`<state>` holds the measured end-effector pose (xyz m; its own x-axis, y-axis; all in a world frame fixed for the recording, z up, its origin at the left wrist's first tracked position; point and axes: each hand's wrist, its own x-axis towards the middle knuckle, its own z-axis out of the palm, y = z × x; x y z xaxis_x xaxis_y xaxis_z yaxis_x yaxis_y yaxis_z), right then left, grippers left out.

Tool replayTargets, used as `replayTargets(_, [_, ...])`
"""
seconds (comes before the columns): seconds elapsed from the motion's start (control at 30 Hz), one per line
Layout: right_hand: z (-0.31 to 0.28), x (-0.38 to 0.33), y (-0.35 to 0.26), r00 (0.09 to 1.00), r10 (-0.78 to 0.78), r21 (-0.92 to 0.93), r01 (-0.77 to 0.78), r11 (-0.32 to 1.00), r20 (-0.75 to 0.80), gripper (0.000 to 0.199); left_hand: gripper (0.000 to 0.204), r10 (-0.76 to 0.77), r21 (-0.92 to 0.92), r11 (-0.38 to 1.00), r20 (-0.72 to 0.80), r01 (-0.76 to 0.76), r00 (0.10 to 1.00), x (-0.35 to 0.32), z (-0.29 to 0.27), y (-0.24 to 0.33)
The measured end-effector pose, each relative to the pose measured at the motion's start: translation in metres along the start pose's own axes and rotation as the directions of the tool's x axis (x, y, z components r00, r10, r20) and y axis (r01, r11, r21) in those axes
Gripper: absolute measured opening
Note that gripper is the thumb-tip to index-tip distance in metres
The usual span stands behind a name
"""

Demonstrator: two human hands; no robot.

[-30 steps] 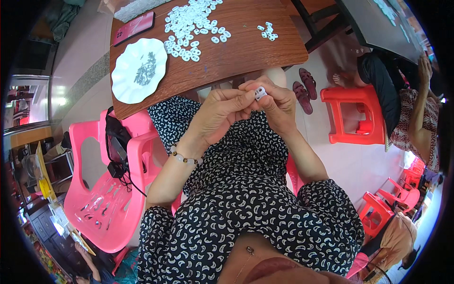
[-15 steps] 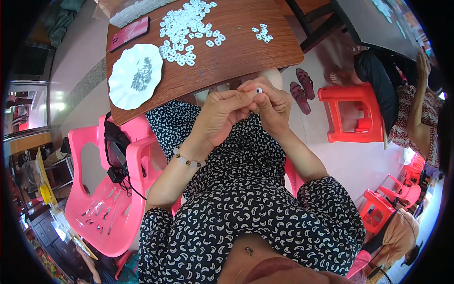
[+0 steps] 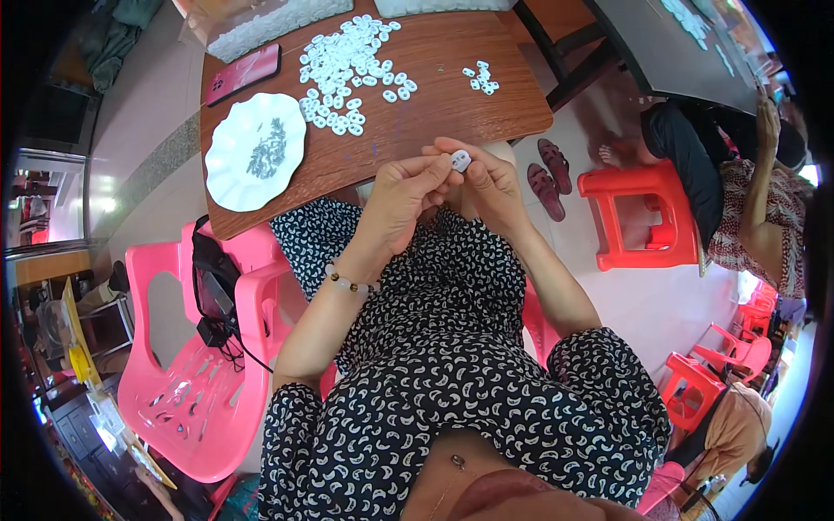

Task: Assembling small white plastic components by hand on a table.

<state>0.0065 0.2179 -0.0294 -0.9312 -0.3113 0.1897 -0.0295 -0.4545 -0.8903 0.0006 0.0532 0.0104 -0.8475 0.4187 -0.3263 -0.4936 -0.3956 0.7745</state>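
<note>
In front of my lap, above the table's near edge, I hold a small white oval piece with two dark holes (image 3: 460, 160) in my fingertips. My left hand (image 3: 401, 198) pinches it from the left with thumb and forefinger, while my right hand (image 3: 493, 187) has thumb and fingers closed about its other side. On the table lies a loose pile of similar white pieces (image 3: 347, 61), and a smaller group of them (image 3: 481, 80) sits to the right. A white scalloped plate (image 3: 228, 174) at the left bears many tiny grey metal parts (image 3: 268, 149).
The brown wooden table (image 3: 417, 113) carries a pink phone (image 3: 243, 75) and a clear container of white pieces (image 3: 278, 24) at the back. A pink chair (image 3: 187, 408) with a black bag (image 3: 213, 278) stands left. Right are a red stool (image 3: 638, 187), sandals (image 3: 547, 182) and a seated person (image 3: 756, 208).
The white piece has turned, so its flat face with both holes now shows. My hands have shifted slightly left, still together. The view has tilted a little, showing more of the containers.
</note>
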Motion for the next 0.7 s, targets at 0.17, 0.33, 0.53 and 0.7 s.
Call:
replayTargets(0.17, [0.008,0.004,-0.005,0.999,0.037,0.047,-0.036,0.998,-0.035,0.057,0.023,-0.015,-0.038,0.999,0.005,0.015,1.0,0.006,-0.005,0.001])
replayTargets(0.33, [0.012,0.008,-0.011,1.0,0.017,0.034,-0.017,0.999,-0.011,0.048,0.025,0.058,0.034,0.998,0.009,-0.059,0.998,0.009,-0.008,0.0])
replayTargets(0.53, [0.009,0.012,-0.012,1.0,0.013,-0.043,-0.013,0.999,-0.003,0.043,0.027,0.074,0.067,0.995,-0.006,-0.074,0.997,0.017,-0.013,-0.001])
replayTargets(0.7, [0.011,0.016,-0.01,1.0,0.009,-0.137,-0.008,0.991,0.002,0.042,0.025,0.093,0.094,0.991,0.047,-0.097,0.995,0.019,-0.024,0.0])
